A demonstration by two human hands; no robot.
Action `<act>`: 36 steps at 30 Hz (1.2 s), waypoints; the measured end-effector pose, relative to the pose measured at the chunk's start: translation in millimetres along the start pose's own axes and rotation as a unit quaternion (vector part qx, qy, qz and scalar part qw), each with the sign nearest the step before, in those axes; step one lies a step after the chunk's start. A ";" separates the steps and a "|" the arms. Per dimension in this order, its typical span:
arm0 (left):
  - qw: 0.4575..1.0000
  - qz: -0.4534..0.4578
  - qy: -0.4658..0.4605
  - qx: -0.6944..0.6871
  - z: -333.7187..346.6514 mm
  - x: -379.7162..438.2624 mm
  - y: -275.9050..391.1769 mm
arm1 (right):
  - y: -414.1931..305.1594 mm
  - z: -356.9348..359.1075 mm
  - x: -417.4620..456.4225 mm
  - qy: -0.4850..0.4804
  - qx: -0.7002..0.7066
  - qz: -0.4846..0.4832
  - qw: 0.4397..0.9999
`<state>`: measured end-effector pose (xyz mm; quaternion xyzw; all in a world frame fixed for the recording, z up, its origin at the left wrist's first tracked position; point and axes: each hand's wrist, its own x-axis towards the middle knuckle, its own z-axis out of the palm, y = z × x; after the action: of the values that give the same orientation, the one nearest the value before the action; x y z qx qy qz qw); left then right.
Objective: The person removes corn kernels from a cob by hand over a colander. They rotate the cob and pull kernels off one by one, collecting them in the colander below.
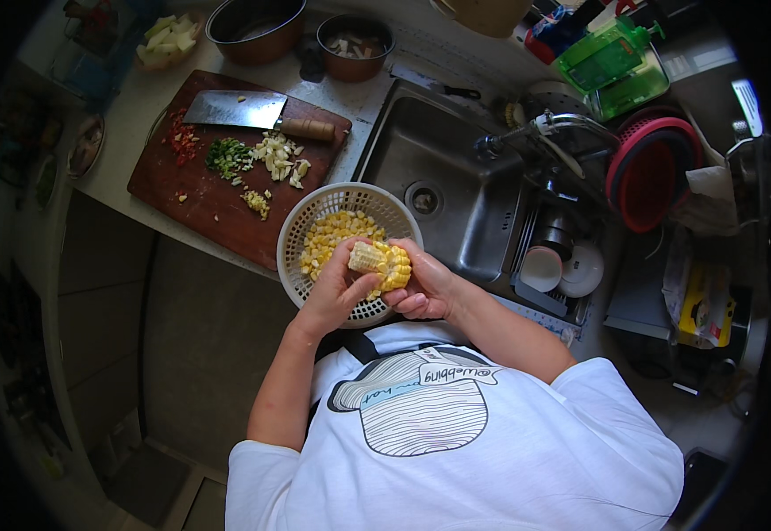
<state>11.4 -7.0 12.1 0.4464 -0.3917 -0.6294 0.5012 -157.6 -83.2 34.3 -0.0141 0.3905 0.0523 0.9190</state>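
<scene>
A piece of corn cob (pixel 393 267) is held between both my hands above a pale plastic colander (pixel 286 235). Its left part is stripped bare, while yellow kernels still cover the right part. My left hand (pixel 336 289) grips the bare end, its thumb lying along the lower side. Around the kernel-covered end curl the fingers of my right hand (pixel 428 285). Loose corn kernels (pixel 336 239) lie in the colander below; my hands hide some of them. The colander sits at the counter edge, between a wooden cutting board and the sink.
On the cutting board (pixel 180 179) lie a cleaver (pixel 236 108), chopped red pepper (pixel 183 139), chopped greens (pixel 226 158) and chopped garlic (pixel 276 156). Right of it is a steel sink (pixel 452 152) with a faucet (pixel 525 129). Two pots (pixel 256 43) stand behind; dishes (pixel 581 269) fill a rack.
</scene>
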 end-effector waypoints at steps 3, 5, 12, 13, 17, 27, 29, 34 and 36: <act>0.999 0.044 0.001 -0.011 8.5 -1.6 6.4 | 0.1 -2.3 0.1 -0.003 0.015 0.008 1.000; 0.996 0.060 -0.002 0.058 4.0 -0.8 3.6 | 1.5 -9.7 2.7 -0.018 0.020 0.017 0.999; 0.999 0.008 -0.026 0.038 -2.8 1.2 1.4 | 2.2 -4.9 -1.0 0.007 -0.014 -0.049 0.999; 1.000 0.013 0.004 0.017 4.2 1.1 2.0 | 3.7 -2.8 -1.3 0.029 -0.043 -0.097 0.994; 0.984 -0.134 0.014 -0.114 6.9 -1.1 -6.5 | 15.7 8.8 7.3 0.212 -0.252 -0.341 0.881; 0.967 -0.146 0.031 -0.207 15.9 -1.9 -10.8 | 21.5 -1.1 9.7 0.266 -0.363 -0.418 0.790; 0.966 -0.152 0.020 -0.210 12.5 -1.6 -17.2 | 21.7 3.2 8.7 0.241 -0.304 -0.392 0.834; 0.964 -0.156 0.027 -0.214 15.1 -2.0 -11.9 | 17.9 10.1 4.5 0.190 -0.188 -0.328 0.906; 0.969 -0.158 0.034 -0.188 15.3 -1.1 -10.6 | 17.9 13.7 3.0 0.190 -0.178 -0.321 0.911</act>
<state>-6.1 -3.1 6.8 0.4210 -0.1738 -0.7474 0.4837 -147.6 -64.3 41.9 -0.3115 0.5162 -0.1805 0.7771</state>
